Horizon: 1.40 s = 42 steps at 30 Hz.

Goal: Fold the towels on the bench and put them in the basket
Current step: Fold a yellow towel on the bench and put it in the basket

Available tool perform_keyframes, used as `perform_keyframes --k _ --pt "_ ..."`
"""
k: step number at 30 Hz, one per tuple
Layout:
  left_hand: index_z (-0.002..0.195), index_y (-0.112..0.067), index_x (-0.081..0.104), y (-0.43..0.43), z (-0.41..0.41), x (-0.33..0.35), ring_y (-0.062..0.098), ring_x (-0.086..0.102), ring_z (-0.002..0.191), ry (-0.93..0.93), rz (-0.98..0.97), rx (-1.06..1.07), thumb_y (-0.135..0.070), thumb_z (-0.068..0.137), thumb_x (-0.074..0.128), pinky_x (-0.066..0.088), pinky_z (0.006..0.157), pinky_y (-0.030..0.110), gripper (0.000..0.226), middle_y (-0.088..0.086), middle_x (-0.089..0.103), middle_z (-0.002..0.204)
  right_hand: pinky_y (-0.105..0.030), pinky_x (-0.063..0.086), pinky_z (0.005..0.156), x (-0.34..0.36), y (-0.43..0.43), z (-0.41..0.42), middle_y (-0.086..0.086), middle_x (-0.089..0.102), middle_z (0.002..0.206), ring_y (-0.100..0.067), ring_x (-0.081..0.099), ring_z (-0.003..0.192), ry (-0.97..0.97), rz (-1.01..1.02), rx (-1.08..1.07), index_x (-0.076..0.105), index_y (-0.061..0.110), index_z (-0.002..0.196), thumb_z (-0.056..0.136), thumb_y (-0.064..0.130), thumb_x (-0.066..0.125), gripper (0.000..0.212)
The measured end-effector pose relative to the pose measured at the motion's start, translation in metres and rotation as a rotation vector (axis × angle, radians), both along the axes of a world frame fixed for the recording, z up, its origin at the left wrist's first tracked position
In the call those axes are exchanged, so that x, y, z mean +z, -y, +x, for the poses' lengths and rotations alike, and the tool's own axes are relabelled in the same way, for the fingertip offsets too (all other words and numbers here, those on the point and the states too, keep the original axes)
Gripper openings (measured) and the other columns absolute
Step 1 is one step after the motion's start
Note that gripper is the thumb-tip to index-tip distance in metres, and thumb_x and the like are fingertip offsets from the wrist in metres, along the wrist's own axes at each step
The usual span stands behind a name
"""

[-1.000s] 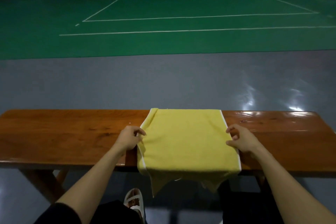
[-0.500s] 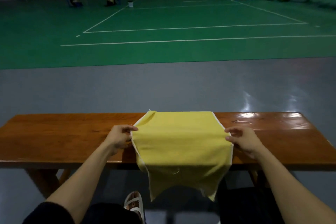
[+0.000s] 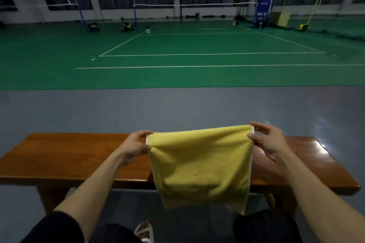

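Note:
A yellow towel (image 3: 199,165) with white side edges hangs in the air above the brown wooden bench (image 3: 69,158). My left hand (image 3: 135,145) pinches its top left corner. My right hand (image 3: 266,140) pinches its top right corner, with the other fingers spread. The towel's top edge sags a little between the hands, and its lower end drops past the bench's front edge. No basket is in view.
The bench runs across the view, its bare top showing on both sides of the towel. Beyond it lie grey floor and a green court (image 3: 197,45) with nets (image 3: 193,4). My knees and a white sandal (image 3: 145,231) are below the bench.
Both hands have lifted the towel off the bench top by its far corners, so it now hangs instead of lying flat. The camera has tilted up, showing more of the hall.

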<state>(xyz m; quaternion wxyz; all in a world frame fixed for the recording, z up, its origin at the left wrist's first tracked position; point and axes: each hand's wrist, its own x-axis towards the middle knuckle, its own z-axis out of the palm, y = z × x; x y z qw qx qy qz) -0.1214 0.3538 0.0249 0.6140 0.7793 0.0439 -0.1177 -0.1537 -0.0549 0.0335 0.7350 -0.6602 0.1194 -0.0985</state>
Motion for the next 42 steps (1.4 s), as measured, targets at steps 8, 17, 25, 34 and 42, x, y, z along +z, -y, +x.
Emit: perform_keyframes --k 8,17,25,34,42 --pt "0.107 -0.009 0.063 0.003 -0.016 0.012 0.031 0.061 0.098 0.024 -0.002 0.059 0.012 0.090 0.051 0.057 0.078 0.039 0.029 0.019 0.061 0.110 -0.016 0.052 0.059 -0.011 0.003 -0.005 -0.009 0.060 0.082 -0.018 0.057 0.072 0.046 -0.282 0.006 0.062 0.002 0.098 0.080 -0.019 0.061 0.027" --pt "0.093 -0.007 0.067 0.013 -0.020 0.005 0.027 0.061 0.100 0.072 0.121 0.111 -0.002 0.094 0.053 0.054 0.087 0.040 0.015 0.016 0.065 0.105 -0.034 0.051 0.065 -0.028 0.007 -0.026 -0.016 0.066 0.088 -0.025 0.059 0.074 -0.043 -0.329 0.015 0.069 0.002 0.088 0.085 -0.008 0.064 0.012" --pt "0.096 -0.021 0.068 0.008 -0.024 0.000 0.013 0.062 0.092 0.253 0.582 -0.043 0.002 0.077 0.073 0.053 0.071 0.021 0.031 -0.001 0.067 0.095 -0.038 0.052 0.089 -0.031 0.021 -0.025 -0.003 0.065 0.104 -0.022 0.061 0.096 -0.052 -0.937 0.196 0.074 0.013 0.096 0.064 0.001 0.086 0.036" --pt "0.084 -0.006 0.066 0.018 0.011 0.000 0.018 0.060 0.069 0.362 0.764 -0.070 -0.014 0.094 0.059 0.048 0.061 0.028 0.014 0.006 0.064 0.074 -0.029 0.039 0.078 -0.027 0.025 0.007 -0.013 0.066 0.098 -0.031 0.061 0.094 0.006 -1.176 0.043 0.075 0.006 0.096 0.085 0.012 0.070 0.013" --pt "0.065 -0.019 0.047 0.030 0.107 0.003 0.024 0.052 0.067 0.338 0.851 -0.117 -0.026 0.101 0.044 0.037 0.058 0.034 0.037 0.002 0.053 0.066 -0.031 0.034 0.063 -0.024 0.033 0.081 -0.008 0.062 0.086 -0.031 0.061 0.093 -0.116 -1.329 -0.001 0.067 0.015 0.090 0.094 0.035 0.057 0.022"
